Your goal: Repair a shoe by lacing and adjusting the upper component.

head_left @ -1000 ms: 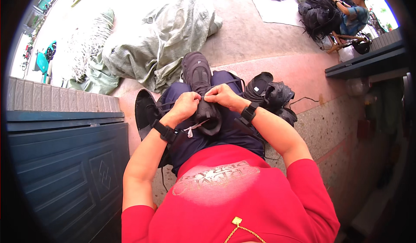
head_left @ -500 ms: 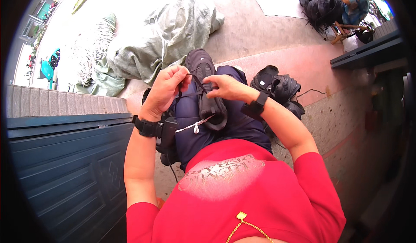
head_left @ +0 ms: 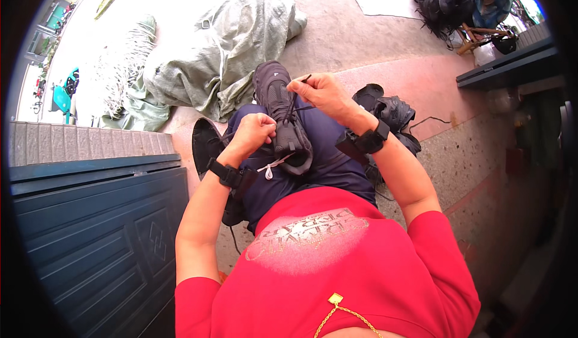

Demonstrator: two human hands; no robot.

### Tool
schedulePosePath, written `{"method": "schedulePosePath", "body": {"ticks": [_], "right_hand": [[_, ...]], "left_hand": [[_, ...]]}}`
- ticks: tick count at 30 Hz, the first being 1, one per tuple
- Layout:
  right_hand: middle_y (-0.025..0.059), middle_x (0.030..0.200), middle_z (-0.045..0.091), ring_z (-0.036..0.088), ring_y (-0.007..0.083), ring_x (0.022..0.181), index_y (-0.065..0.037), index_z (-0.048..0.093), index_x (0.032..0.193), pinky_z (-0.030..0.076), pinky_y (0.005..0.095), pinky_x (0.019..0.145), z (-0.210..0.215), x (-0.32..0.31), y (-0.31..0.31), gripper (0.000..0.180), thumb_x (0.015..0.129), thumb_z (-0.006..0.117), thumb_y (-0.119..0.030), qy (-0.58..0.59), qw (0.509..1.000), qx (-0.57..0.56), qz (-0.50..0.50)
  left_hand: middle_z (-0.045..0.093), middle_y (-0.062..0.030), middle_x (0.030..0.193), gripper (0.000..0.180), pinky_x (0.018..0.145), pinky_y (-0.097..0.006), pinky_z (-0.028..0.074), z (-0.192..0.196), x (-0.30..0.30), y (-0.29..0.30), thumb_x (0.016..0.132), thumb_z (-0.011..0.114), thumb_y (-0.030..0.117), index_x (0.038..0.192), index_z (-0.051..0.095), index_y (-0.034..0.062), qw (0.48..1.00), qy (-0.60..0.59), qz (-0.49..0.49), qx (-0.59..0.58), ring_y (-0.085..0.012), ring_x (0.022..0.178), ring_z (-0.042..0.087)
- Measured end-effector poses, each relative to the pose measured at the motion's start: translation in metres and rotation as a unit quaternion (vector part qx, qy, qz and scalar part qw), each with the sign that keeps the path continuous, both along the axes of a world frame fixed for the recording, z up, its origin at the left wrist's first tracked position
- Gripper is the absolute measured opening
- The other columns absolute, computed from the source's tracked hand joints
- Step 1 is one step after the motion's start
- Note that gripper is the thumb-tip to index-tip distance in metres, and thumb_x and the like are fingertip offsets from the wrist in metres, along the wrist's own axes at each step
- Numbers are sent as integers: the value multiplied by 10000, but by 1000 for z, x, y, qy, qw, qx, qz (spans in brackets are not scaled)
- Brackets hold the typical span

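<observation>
Inspector: Left hand (head_left: 256, 130) is closed on the shoe (head_left: 280, 112) lying on the lap; right hand (head_left: 322, 91) pinches the lace (head_left: 296, 100), drawn taut.

Assessor: Advise keeping the shoe steady and pulling evenly. Door (head_left: 90, 229) crowds the left; more shoes (head_left: 391, 115) lie right; ahead is open.

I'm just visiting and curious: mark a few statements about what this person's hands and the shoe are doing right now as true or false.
1. The dark shoe lies on the person's lap. True.
2. The right hand pinches a dark lace end, raised above the shoe. True.
3. The left hand is resting on the floor. False: it is closed against the side of the shoe.
4. Both wrists are bare. False: each wears a black band.
5. A grey-green tarp lies on the ground beyond the knees. True.
6. The shoe is bright white. False: it is dark grey to black.
</observation>
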State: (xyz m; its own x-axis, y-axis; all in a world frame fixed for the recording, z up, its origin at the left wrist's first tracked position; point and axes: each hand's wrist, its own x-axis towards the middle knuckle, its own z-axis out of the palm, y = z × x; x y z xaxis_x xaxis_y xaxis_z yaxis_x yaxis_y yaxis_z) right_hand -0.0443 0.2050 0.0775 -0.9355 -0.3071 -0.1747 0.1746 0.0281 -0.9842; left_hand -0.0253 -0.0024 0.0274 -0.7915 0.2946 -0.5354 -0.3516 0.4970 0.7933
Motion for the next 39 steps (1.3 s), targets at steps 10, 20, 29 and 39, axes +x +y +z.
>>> {"method": "schedulePosePath", "body": {"ticks": [10, 20, 29, 39], "right_hand": [[-49, 543, 465, 395, 14, 524, 5, 585, 688, 332, 212, 454, 4, 5, -16, 256, 848, 557, -193, 64, 997, 3, 31], [150, 663, 615, 548, 102, 606, 30, 632, 851, 445, 271, 594, 16, 4, -41, 214, 788, 577, -167, 131, 982, 25, 131], [149, 687, 611, 565, 121, 627, 30, 620, 855, 448, 281, 598, 15, -4, -51, 229, 802, 579, -190, 193, 962, 86, 172], [190, 688, 589, 579, 324, 641, 11, 615, 808, 449, 355, 603, 10, -25, -61, 216, 778, 553, -194, 261, 950, 100, 141]], "left_hand": [[584, -76, 618, 154, 584, -295, 443, -5, -11, 9, 720, 594, 125, 761, 622, -21, 948, 251, -112, -160, -131, 605, 556], [584, -62, 750, 111, 592, -280, 422, -32, -16, 11, 722, 557, 67, 801, 585, -6, 996, 52, -24, 69, -145, 679, 526], [574, -177, 935, 247, 708, -346, 452, -58, -19, 13, 691, 546, 6, 937, 566, 11, 927, 354, -122, 2, -269, 923, 561], [618, -169, 683, 127, 559, -346, 445, -37, -5, 29, 653, 590, 54, 760, 621, -7, 974, 218, -25, -54, -273, 625, 608]]}}
